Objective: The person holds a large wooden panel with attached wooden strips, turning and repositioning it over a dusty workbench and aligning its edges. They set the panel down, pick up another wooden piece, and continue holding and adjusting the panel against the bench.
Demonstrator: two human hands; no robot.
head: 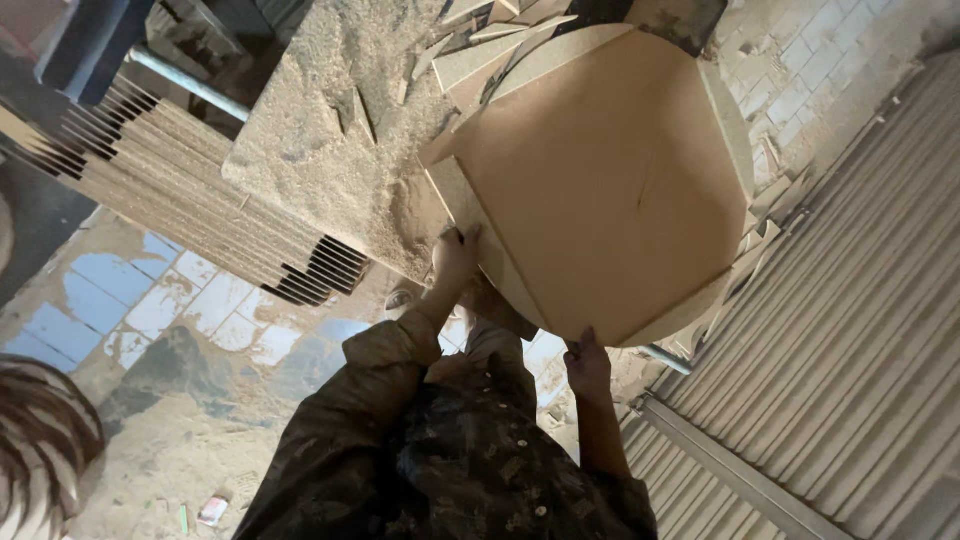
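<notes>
A large tan fibreboard panel with cut corners and one rounded edge (pixel 610 180) lies flat on a sawdust-covered desk (pixel 330 140), at the right of the desk top and jutting past its near edge. It rests on more boards of the same shape, whose pale edges show along its left and right sides. The left hand (pixel 455 255) presses on the panel's near left edge, fingers curled over the rim. The right hand (pixel 588 365) grips the near corner of the panel, fingers closed on its edge. The two hands are well apart, each clamped on the panel.

Thin pale offcut strips (pixel 500 40) lie at the far side of the desk, just beside the panel. To the left, a stack of flat boards with stepped ends (pixel 190 200) leans below the desk. A corrugated metal sheet (pixel 860 330) fills the right side. Below, the blue and white tiled floor (pixel 170 300) is dusted with sawdust. Another person's dark hair (pixel 40 440) shows at the near left corner.
</notes>
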